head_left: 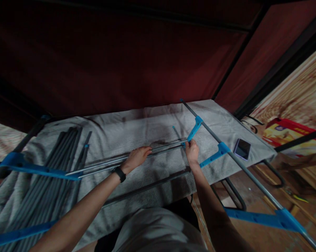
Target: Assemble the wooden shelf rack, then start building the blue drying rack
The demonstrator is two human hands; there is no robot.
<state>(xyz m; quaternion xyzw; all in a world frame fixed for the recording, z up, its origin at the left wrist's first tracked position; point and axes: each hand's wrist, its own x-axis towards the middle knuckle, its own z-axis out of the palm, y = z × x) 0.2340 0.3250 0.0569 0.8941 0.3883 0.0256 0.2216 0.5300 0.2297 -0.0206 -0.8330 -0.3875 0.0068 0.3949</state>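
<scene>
Two thin metal tubes point(100, 165) run side by side across the cloth, from a blue plastic bracket point(39, 169) at left to another blue bracket point(194, 129) at right. My left hand point(138, 156), with a black band on its wrist, is closed around the tubes near their middle. At their right end, my right hand point(191, 151) pinches the lower tip of the right bracket, where the tubes meet it. My fingers partly hide that joint. The right bracket is fixed to a long grey pole point(211, 133), which carries further blue brackets.
A bundle of grey tubes point(50, 182) lies at left on the grey cloth point(116, 126). A phone point(242, 149) rests near the right edge. Beyond it is a red and yellow box point(289, 134). A dark red panel point(134, 63) rises behind. Another grey tube point(147, 185) crosses nearer my body.
</scene>
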